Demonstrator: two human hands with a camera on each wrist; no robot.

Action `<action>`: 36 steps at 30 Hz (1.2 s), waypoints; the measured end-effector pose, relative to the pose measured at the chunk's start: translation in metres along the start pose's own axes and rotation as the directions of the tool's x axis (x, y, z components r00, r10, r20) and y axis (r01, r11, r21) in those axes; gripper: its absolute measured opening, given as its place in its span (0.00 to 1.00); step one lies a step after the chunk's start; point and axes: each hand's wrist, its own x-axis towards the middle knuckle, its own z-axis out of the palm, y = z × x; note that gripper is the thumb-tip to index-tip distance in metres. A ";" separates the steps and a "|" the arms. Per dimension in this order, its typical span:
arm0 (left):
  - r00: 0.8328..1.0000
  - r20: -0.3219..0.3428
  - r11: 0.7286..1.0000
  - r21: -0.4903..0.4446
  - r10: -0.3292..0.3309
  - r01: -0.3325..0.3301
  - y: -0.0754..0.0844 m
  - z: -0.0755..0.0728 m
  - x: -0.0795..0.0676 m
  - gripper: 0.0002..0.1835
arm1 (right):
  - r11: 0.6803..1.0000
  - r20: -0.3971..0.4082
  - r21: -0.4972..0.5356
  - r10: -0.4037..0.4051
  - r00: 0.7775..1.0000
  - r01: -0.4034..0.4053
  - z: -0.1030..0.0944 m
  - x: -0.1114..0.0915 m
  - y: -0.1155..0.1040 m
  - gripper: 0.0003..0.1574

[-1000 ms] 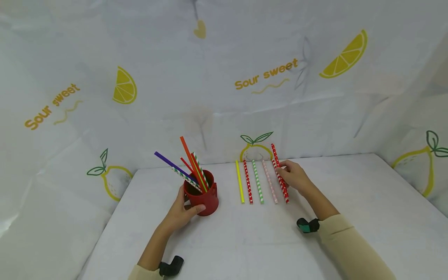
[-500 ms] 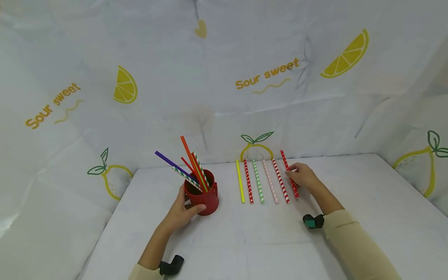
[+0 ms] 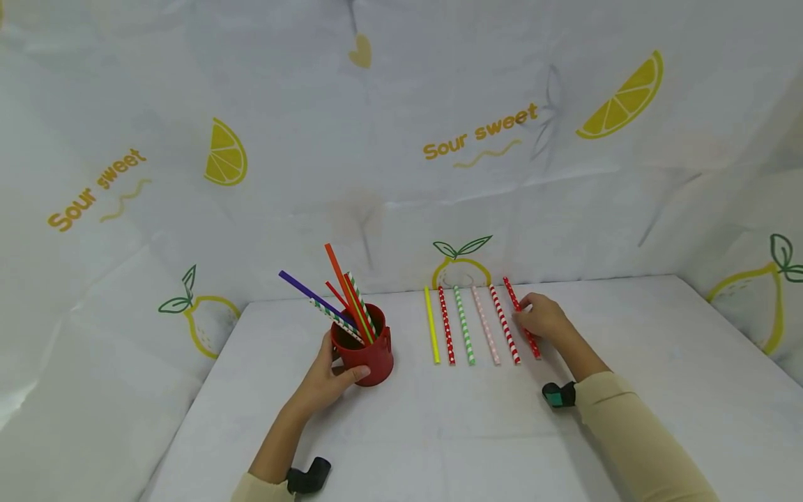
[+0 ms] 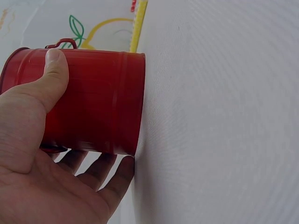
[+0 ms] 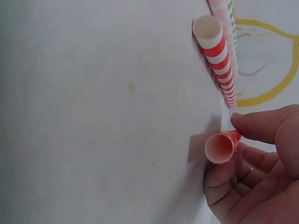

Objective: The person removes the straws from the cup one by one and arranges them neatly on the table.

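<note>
My left hand [image 3: 329, 383] grips a small red bucket [image 3: 378, 361] standing on the table, thumb on its near side; the left wrist view shows the fingers beneath its far wall. Several straws lean in the bucket, among them a purple straw [image 3: 307, 290] and an orange straw [image 3: 334, 263]. My right hand [image 3: 541, 317] pinches a red straw with white dots [image 3: 511, 293] at the right end of a row. In the right wrist view this straw's open end [image 5: 218, 148] faces the camera, and a red-and-white striped straw [image 5: 218, 58] lies beside it, apart.
Left of the striped straw lie a pink straw [image 3: 486, 326], a green-and-white straw [image 3: 465, 326], a red dotted straw [image 3: 447, 326] and a yellow straw [image 3: 432, 326], roughly parallel. A white lemon-print cloth [image 3: 401, 230] rises behind the white table [image 3: 452, 432].
My right hand has moved the red dotted straw rightward, away from the striped straw, and lowered it alongside the row. My left hand and the bucket have stayed put.
</note>
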 end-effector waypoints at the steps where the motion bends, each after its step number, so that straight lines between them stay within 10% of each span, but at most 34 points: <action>1: 1.000 0.000 1.000 0.000 0.000 0.000 0.000 0.000 0.000 0.53 | 1.000 -0.003 -0.015 0.000 1.000 0.000 0.000 0.000 0.000 0.24; 36: 0.999 0.007 0.999 -0.016 0.033 -0.033 0.001 0.000 -0.001 0.52 | 0.997 0.015 -0.015 0.080 0.997 -0.080 0.000 -0.011 0.002 0.33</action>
